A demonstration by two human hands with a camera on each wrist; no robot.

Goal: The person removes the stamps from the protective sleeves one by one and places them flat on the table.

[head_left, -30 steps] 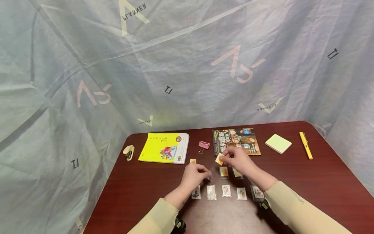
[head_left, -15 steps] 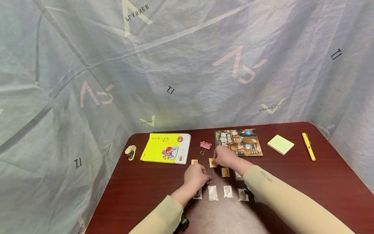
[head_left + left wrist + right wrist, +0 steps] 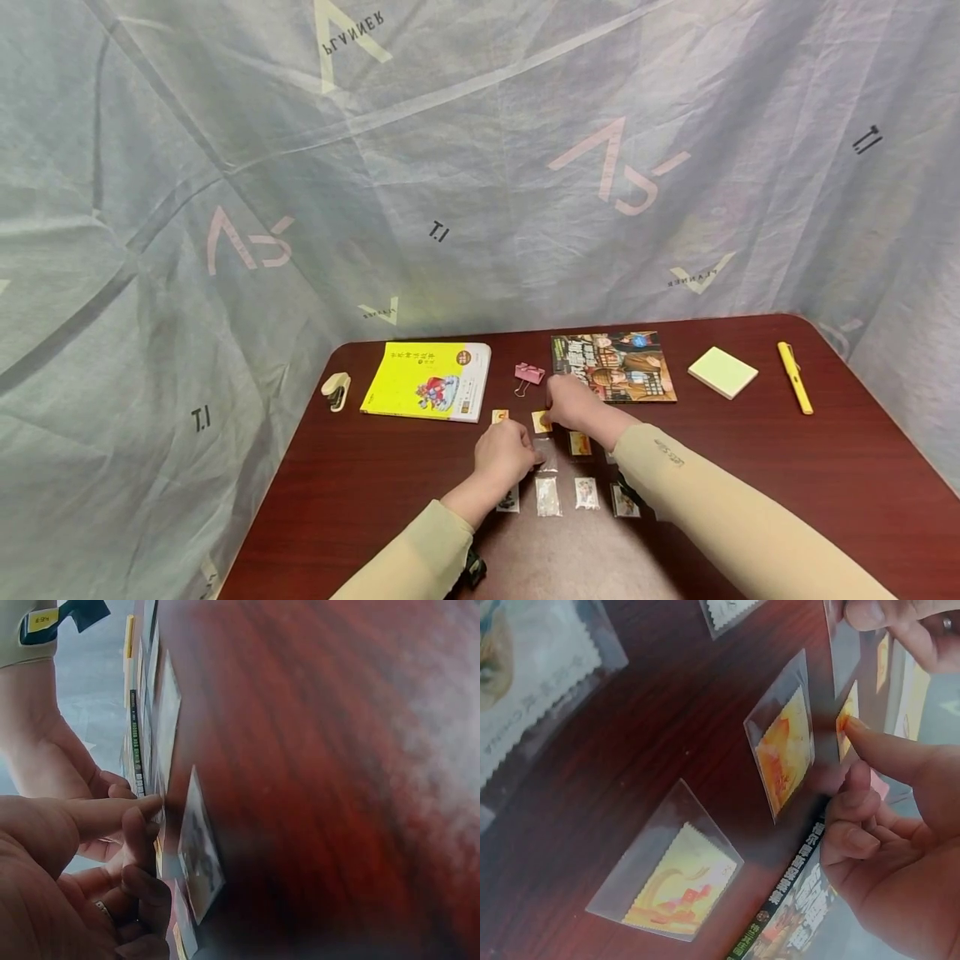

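Observation:
My right hand (image 3: 576, 405) pinches a yellow-orange postage stamp (image 3: 541, 422), its thumb lying on the stamp's face in the right wrist view. A clear plastic sleeve (image 3: 549, 457) is held at its left edge by my left hand (image 3: 502, 454), whose thumb shows on the film (image 3: 845, 656). The stamp overlaps the far end of this sleeve. Beyond my left hand lies another stamp (image 3: 500, 415). To the right, two sleeved yellow stamps lie on the table, one orange-toned (image 3: 786, 754) and one paler (image 3: 681, 883).
A row of sleeved stamps (image 3: 587, 493) lies nearer me on the dark red table (image 3: 360, 508). Behind are a yellow book (image 3: 408, 379), a pink binder clip (image 3: 529, 373) and an illustrated book (image 3: 637, 367). Also there are a small stapler (image 3: 336, 391), sticky notes (image 3: 723, 372) and a yellow pen (image 3: 795, 377).
My right hand has brought the stamp left and down, from a tilted position over the table to the far end of the sleeve. My left hand stays at the sleeve.

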